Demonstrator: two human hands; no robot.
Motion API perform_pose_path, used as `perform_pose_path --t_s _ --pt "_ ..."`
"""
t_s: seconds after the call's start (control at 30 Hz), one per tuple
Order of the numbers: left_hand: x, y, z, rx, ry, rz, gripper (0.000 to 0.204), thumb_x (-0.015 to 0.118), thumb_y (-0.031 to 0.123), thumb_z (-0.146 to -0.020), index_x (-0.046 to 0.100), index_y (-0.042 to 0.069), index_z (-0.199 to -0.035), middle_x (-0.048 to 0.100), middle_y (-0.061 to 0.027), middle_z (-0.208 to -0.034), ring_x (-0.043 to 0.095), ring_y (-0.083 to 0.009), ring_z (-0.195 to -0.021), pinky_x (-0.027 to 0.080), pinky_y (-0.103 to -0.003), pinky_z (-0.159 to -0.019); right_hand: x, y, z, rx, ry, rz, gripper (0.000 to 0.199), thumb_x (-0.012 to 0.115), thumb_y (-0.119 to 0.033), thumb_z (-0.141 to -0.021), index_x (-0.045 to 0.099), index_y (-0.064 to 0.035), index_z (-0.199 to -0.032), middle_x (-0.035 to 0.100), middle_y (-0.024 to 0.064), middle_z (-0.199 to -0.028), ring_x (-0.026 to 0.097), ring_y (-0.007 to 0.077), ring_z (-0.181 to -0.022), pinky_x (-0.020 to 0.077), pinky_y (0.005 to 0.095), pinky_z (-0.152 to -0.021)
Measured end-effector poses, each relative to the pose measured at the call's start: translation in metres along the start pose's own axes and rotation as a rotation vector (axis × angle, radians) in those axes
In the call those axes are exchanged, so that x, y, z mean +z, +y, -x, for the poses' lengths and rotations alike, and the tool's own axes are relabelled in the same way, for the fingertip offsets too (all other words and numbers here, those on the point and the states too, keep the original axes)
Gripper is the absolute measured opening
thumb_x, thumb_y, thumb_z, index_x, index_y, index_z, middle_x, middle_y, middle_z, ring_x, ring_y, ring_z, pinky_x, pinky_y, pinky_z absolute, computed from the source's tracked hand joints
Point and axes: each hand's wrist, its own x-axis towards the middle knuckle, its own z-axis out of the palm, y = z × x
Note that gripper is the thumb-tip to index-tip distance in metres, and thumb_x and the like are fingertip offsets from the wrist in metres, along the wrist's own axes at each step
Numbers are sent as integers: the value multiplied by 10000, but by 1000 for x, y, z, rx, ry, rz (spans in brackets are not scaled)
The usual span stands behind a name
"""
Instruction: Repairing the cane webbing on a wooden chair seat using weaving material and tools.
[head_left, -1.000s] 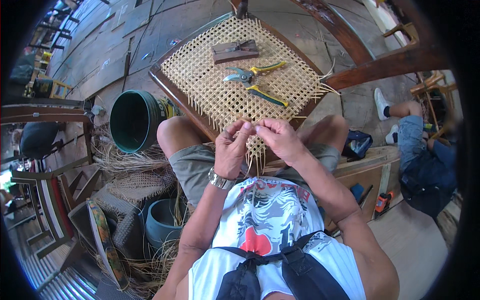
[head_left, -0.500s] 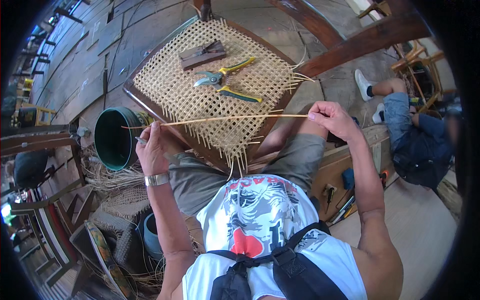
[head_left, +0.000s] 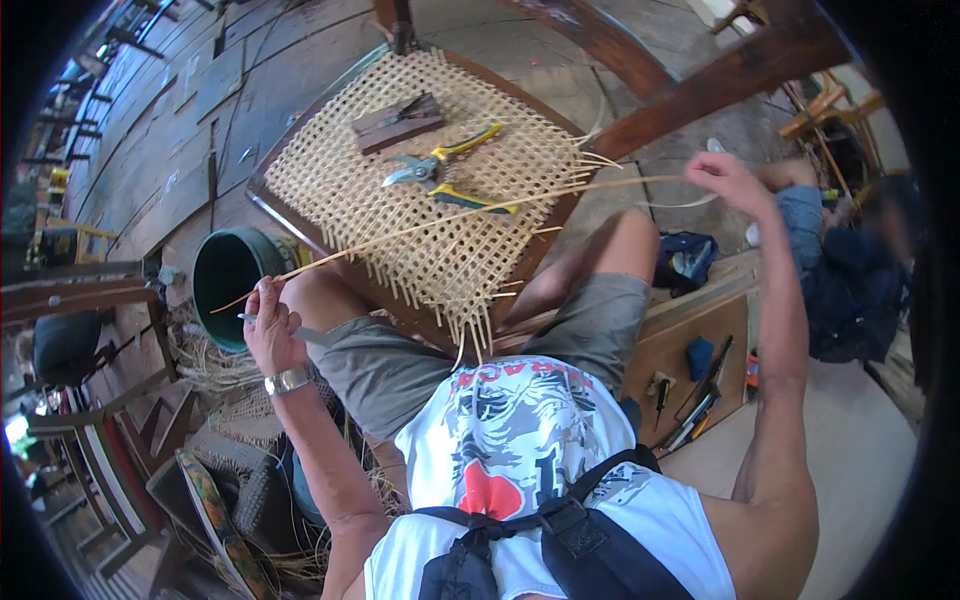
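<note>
A long thin cane strip (head_left: 620,183) stretches slantwise across the woven cane chair seat (head_left: 325,170) in front of me. My left hand (head_left: 272,325) pinches it near the lower left end, by the bucket. A slim grey tool with a pointed end, perhaps a blade, is also in that hand; its kind is unclear. Raised beyond my right knee, my right hand (head_left: 732,185) closes on the strip farther along, and a loose pale length curls below it. On the seat lie yellow-handled pruning shears (head_left: 430,168) and a dark wooden block (head_left: 400,125) with metal on top.
A dark green bucket (head_left: 266,245) stands left of the seat, with loose cane strands (head_left: 215,365) beside it. Wooden chair legs (head_left: 720,90) cross at the upper right. A seated person (head_left: 850,285) is at the right. Near my right thigh lie a screwdriver (head_left: 661,400) and other hand tools.
My right hand has moved right and up, and more of the strip now spans between my hands. My left hand has dropped slightly to the left. The strip now slants upward to the right.
</note>
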Motion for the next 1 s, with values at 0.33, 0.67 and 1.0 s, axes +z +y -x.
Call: perform_pose_path --t_s 0.33,0.67,1.0 --pt "76 -2 42 -202 -240 50 258 616 252 -1013 683 11 -1077 656 -15 -857 446 -29 -596 299 -182 -478 36 -67 62 172 247 104 333 624 -139 -938 639 -4 -1242 701 157 -1155 692 235 -1006 537 348 -871" --pt "191 -41 122 -149 -844 -463 185 722 173 -943 721 -7 -988 663 25 -768 543 -32 -671 445 -210 -568 153 -240 26 -296 64 -11 175 656 -152 -944 675 5 -1020 694 127 -1031 647 156 -792 514 310 -698" --pt "78 29 53 -345 -958 -988 298 700 294 -959 737 -1 -945 682 7 -794 569 -55 -725 462 -230 -654 127 -162 19 -86 -279 -388 101 648 -102 -933 652 -5 -905 616 -44 -775 518 27 -716 433 232 -647"
